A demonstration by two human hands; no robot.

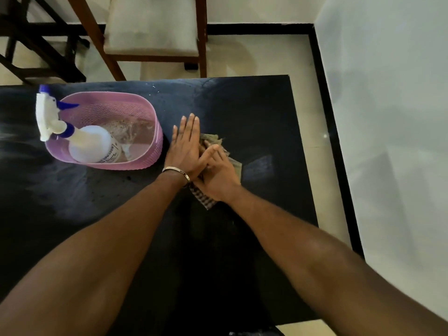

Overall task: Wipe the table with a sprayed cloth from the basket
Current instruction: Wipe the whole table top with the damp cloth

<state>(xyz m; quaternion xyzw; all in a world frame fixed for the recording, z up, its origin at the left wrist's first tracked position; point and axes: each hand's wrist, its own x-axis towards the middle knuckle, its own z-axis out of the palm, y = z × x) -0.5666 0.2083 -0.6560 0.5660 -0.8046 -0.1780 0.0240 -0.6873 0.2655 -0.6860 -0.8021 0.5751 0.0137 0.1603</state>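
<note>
A: Nearest are the two bare forearms, coming in from 7 and 5 o'clock and meeting near the middle of the black table (pixel 254 112). What are the hands doing?

B: The left hand (pixel 185 151) lies flat, fingers straight and close together, pointing to 12 o'clock. Its palm edge sits on the cloth and over the right hand's fingers. A metal bracelet (pixel 175 171) circles that wrist.

A: And the right hand?

B: The right hand (pixel 219 177) presses down on the cloth (pixel 206 202), fingers bent and aimed toward 11 o'clock, tucked partly under the left hand. Neither hand is closed around anything; both push flat on the fabric. Whether the hidden fingertips pinch a fold, I cannot tell.

A: Where exactly is the cloth?

B: On the table, under both hands, just to the 3 o'clock side of the basket. A checked corner pokes out at 6 o'clock below the wrists, and a crumpled edge shows at 1 o'clock beyond the fingers.

A: The basket?

B: A pink mesh basket (pixel 148 112) stands at 9 o'clock from the hands, close to the left hand but not clearly touching it. A white spray bottle (pixel 92 144) with a blue nozzle leans inside, its trigger head sticking out over the rim toward 10 o'clock.

A: Anything behind the table?

B: A wooden chair (pixel 150 27) with a pale seat at 12 o'clock, and a pale wall (pixel 388 117) at 3 o'clock
</note>
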